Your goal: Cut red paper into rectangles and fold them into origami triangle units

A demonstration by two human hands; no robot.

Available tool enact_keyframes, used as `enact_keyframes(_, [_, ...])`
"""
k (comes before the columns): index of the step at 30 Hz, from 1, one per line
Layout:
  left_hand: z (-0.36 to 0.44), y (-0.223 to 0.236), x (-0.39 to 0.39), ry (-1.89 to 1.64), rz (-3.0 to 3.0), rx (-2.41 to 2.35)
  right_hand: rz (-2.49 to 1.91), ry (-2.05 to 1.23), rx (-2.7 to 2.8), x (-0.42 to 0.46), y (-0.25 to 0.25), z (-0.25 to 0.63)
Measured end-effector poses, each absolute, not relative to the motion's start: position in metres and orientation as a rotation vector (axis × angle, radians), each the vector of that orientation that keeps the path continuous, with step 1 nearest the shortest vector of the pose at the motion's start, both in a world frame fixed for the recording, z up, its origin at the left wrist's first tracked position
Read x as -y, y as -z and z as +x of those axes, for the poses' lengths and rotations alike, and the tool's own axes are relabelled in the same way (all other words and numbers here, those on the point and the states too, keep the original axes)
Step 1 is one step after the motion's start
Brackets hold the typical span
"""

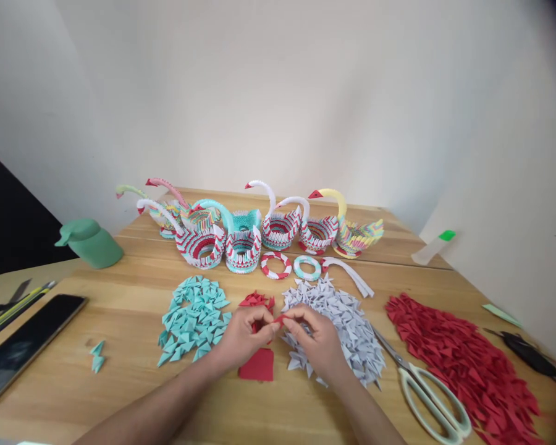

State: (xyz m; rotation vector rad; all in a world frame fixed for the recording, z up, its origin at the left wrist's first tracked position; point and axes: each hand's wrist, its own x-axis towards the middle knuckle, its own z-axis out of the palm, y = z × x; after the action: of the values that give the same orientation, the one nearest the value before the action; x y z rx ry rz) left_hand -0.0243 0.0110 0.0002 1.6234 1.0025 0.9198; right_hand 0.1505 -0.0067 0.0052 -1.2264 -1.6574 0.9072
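Observation:
Fingertips of my left hand [245,334] and my right hand [315,337] pinch a small red paper piece [279,320] between them, above the middle of the table. Its exact fold is mostly hidden by the fingers. Just under my left hand lies a stack of red paper slips [257,366]. Behind the hands is a small heap of folded red paper pieces [258,299]. Turquoise folded triangles [194,315] are piled left of my left hand, and a pile of pale grey-white triangles [352,327] lies beneath and beyond my right hand.
Several paper swans [201,246] stand along the back, with two paper rings [276,266] and a loose white swan neck [349,275] before them. Scissors [426,389] and a large red triangle pile [458,364] lie right. A phone [28,346] and a green container [92,244] are left.

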Motion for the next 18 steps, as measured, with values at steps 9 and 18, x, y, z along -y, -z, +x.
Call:
enact_keyframes(9, [-0.022, 0.008, -0.012, -0.914, 1.392, -0.910, -1.246, -0.935, 1.643, 0.007, -0.001, 0.155])
enact_keyframes(18, [-0.023, 0.005, -0.011, -0.969, 1.804, -1.050, -1.186, -0.594, 1.902, 0.006, -0.015, 0.152])
